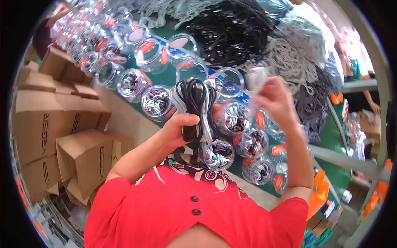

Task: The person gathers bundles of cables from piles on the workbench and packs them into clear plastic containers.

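My left hand (175,129) is closed around a thick bundle of coiled black and white cables (194,99), held upright in front of my chest with the thumb across it. To the right, my right hand (275,101) is raised over the table, its fingers curled and smeared by motion. Beside its fingertips is a whitish, see-through thing (257,77), too blurred to name. Clear round jars filled with mixed cables stand close by, such as a jar (234,118) between my hands and another jar (218,155) below the bundle.
On the green table (167,31), many clear jars run to the far left. Heaps of black cables (227,31) and grey-white cables (291,62) lie at the back. Cardboard boxes (37,128) are stacked on the left. Another person's arm (372,101) shows at far right.
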`<state>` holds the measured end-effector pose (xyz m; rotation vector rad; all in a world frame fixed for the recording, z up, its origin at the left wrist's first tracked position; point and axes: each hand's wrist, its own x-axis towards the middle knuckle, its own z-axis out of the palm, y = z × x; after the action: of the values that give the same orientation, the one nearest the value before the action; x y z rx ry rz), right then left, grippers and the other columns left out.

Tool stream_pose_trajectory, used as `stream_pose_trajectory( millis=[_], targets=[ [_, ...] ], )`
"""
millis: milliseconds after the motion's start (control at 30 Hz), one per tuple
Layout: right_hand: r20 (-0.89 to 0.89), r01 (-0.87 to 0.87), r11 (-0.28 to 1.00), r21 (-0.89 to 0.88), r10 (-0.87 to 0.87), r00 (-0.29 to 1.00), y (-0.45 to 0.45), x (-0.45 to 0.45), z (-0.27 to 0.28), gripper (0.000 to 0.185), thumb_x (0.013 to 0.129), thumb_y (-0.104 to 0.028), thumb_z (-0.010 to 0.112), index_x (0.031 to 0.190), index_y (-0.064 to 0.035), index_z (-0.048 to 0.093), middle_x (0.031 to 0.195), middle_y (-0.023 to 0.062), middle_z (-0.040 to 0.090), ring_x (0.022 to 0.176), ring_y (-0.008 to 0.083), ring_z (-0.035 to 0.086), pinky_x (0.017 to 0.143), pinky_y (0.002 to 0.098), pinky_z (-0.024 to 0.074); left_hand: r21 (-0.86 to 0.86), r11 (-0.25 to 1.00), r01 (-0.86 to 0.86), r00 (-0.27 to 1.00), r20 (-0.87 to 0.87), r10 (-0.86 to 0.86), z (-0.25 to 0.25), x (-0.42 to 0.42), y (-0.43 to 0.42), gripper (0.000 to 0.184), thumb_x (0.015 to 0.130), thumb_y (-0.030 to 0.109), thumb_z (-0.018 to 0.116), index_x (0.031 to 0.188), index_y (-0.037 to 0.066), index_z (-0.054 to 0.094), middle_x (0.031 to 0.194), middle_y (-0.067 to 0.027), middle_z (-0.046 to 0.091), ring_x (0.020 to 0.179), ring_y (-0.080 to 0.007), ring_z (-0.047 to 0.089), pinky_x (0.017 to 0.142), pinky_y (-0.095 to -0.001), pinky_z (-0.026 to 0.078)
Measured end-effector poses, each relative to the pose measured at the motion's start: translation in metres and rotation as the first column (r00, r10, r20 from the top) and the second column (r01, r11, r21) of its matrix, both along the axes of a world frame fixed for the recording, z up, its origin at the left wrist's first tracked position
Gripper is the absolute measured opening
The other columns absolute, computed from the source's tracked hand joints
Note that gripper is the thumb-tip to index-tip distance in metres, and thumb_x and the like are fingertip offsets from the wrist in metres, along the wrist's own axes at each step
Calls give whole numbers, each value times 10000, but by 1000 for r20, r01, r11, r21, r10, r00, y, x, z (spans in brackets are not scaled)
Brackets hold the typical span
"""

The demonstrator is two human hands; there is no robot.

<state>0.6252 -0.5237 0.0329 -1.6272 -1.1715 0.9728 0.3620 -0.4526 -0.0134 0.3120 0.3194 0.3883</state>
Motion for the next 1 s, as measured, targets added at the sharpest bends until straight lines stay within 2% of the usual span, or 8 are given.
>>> stream_pose_trajectory(
  millis=[100,133,267,400,533,667,767,1000],
  targets=[
    [-2,-9,998,56,10,1000,-27,-103,1,225,784,-12,649,940,-33,489,752,31,544,674,110,569,582,251,465,91,996,28,999,-40,-24,12,-3,-9,631,702,95,658,1278,6,417,1154,-136,559,1066,-254,572,891,-388,503],
    [311,-10,986,167,-43,950,-33,-115,-5,195,785,-52,651,930,-23,523,756,77,568,624,173,578,577,286,472,115,992,55,998,-46,-50,12,-4,-12,623,709,90,652,1280,9,417,1159,-138,559,1054,-258,582,876,-383,514],
    [664,-90,958,274,-120,738,-64,-131,1,265,790,-146,660,1026,-46,590,958,140,556,860,280,554,683,334,477,8,983,181,981,-77,-180,5,-18,-18,580,711,140,659,1234,14,441,1104,-133,570,980,-256,605,844,-390,519],
    [142,-48,998,-31,52,988,-101,-106,16,234,827,-218,669,1021,-87,672,849,74,615,756,171,575,671,290,469,41,940,340,933,-137,-332,-10,-26,-30,697,655,193,706,1272,33,424,1094,-143,576,993,-292,590,883,-440,480],
    [454,405,913,42,-378,807,-128,25,24,231,805,-234,653,928,-41,685,811,113,663,749,206,637,683,307,484,36,942,333,938,-112,-328,-2,-21,-41,775,601,156,757,1282,27,410,1057,-151,579,945,-320,611,840,-469,514],
    [692,631,765,-128,-387,609,-170,206,-31,228,745,-241,635,866,-65,715,813,106,691,761,207,669,723,318,509,137,972,190,974,-153,-168,-6,-15,-54,731,630,212,731,1266,33,417,1082,-129,524,962,-283,572,825,-447,502],
    [504,724,605,-332,-535,679,-173,316,-122,217,728,-240,630,869,-106,725,883,115,692,849,240,666,802,329,503,161,985,62,976,-215,-27,-9,-8,-75,649,656,297,698,1194,31,450,1057,-86,506,928,-227,520,844,-401,461],
    [679,873,480,-88,-613,405,-113,355,-207,313,710,-178,613,974,-21,671,1051,240,624,1001,345,609,890,385,467,222,973,-59,913,-382,142,8,17,-126,639,687,327,661,1212,46,430,1057,-80,497,925,-216,509,850,-394,444]
  ],
)
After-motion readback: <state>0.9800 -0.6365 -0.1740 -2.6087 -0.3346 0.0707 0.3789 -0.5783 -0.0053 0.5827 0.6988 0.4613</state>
